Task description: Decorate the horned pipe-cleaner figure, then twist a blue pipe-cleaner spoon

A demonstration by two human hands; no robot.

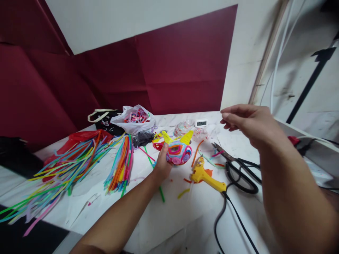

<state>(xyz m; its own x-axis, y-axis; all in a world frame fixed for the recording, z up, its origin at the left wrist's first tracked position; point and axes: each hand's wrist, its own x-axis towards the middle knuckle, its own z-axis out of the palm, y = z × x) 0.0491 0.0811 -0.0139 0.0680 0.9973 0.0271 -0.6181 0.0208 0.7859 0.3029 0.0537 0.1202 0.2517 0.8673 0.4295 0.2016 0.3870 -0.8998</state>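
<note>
I have open air between the right fingers [235,108] and the left fingers [164,151]; below that gap, the glue gun [202,173] and scissors [232,159] obstruct a low pass over the worktop [201,240]. Left of the left fingers, a pipe-cleaner bundle [122,165] blocks me.

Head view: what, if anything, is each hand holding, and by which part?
Left hand: the yellow-horned piece, by its picture-left edge. Right hand: nothing visibly held.

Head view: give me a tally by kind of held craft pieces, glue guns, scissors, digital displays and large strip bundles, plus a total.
Craft piece, in the left hand: 1
Glue gun: 1
Scissors: 1 pair
Digital display: 1
Strip bundles, a loose bundle and a tidy bundle: 2
Total: 6
</note>
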